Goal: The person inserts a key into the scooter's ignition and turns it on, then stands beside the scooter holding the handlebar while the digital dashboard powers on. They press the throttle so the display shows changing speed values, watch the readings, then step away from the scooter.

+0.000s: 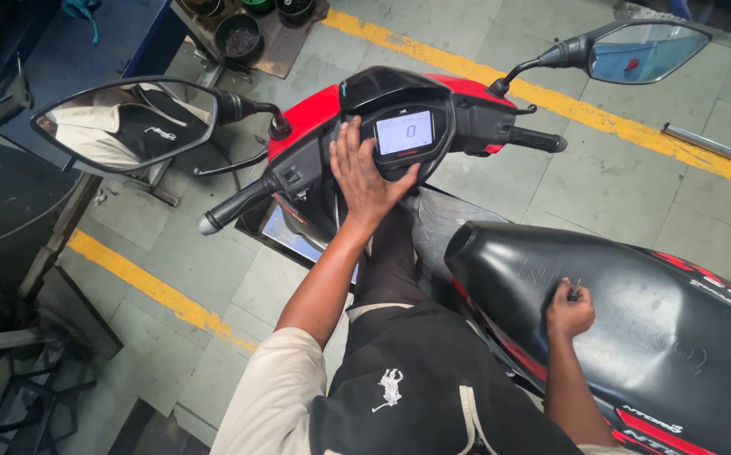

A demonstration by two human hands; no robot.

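A red and black scooter stands in front of me, its lit instrument display (405, 132) facing up. My left hand (364, 173) lies flat on the handlebar cowl just left of the display, fingers spread. My right hand (569, 309) is a closed fist resting on the black seat (635, 320), with a small metal object, perhaps a key, sticking out of it. The left grip (232, 206) and right grip (536, 139) are both free.
Two mirrors stick out from the handlebar, the left mirror (125, 124) and the right mirror (642, 52). Yellow lines (551, 97) cross the tiled floor. Round tins (239, 35) sit on a board at the top. A metal rack (28, 379) stands at the lower left.
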